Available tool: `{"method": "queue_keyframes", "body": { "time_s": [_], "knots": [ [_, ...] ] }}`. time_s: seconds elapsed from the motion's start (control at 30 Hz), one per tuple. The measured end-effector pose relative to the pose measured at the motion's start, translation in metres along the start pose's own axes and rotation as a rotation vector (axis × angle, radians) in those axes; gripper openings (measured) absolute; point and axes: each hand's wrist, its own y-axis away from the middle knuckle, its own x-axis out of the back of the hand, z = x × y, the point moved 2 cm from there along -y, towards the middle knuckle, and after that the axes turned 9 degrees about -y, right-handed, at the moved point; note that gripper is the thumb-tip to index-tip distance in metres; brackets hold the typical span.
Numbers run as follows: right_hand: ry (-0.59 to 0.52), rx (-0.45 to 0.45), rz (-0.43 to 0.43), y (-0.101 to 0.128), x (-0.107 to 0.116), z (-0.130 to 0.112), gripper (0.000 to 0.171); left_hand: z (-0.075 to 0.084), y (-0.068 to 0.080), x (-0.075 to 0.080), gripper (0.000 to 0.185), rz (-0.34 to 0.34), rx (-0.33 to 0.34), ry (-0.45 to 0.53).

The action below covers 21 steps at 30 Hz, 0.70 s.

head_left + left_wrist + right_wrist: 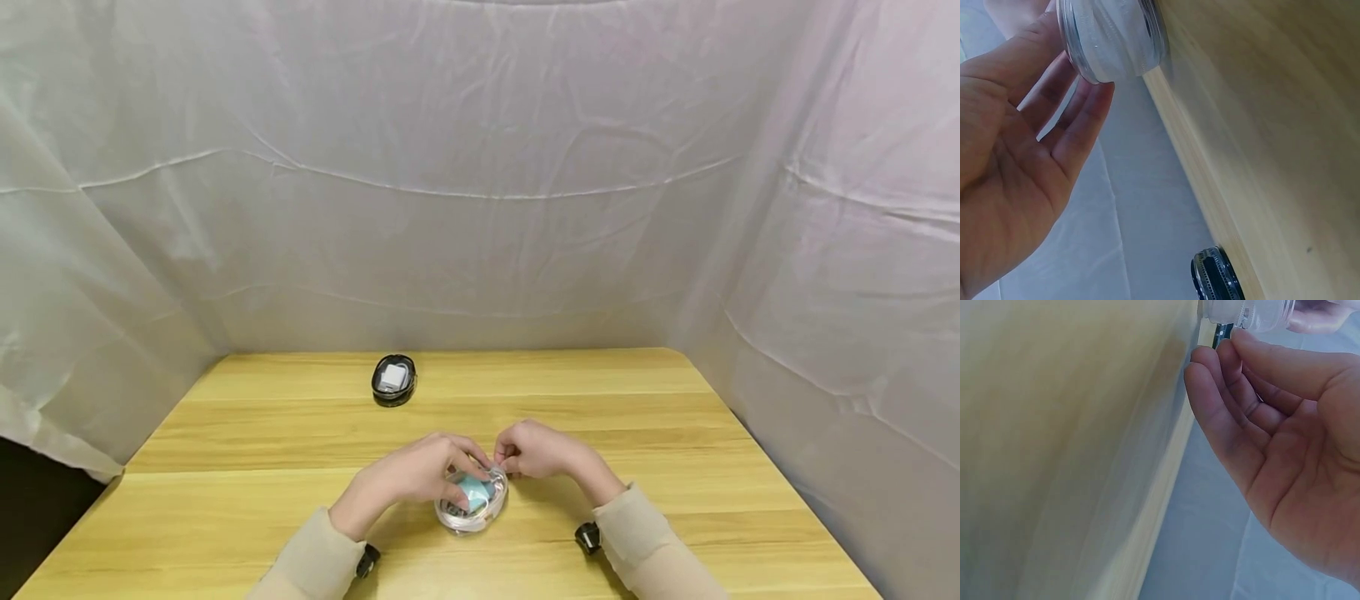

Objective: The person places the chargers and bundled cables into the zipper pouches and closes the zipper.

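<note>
A small round clear zip case (471, 521) with a pale rim and a light blue item (476, 492) inside stands on the table. My left hand (420, 475) grips it from the left, thumb and fingers spread over its top and rim. In the left wrist view, the clear zip case (1113, 44) shows its side wall between thumb and fingers. At the far right edge of the case, my right hand (536, 450) pinches the zipper end with thumb and fingertips. In the right wrist view, zipper teeth (1244, 315) show just above the right hand (1285, 444); the pull itself is hidden.
Farther back, left of centre, a black-rimmed oval case (394, 398) with a clear top holds a white charger-like block (393, 377). The wooden table (637, 392) ends at grey cloth hangings (480, 250) at the back and sides. Dark wrist devices (588, 538) sit at both cuffs.
</note>
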Motion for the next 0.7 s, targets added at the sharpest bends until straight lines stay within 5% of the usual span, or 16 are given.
{"method": "queue_keyframes", "body": {
  "time_s": [0.7],
  "knots": [
    [0.003,0.005,-0.035,0.0041,0.0058,0.0048,0.015,-0.0016,-0.0016,-0.0031,0.035,-0.014,0.048,-0.011]
  ]
}}
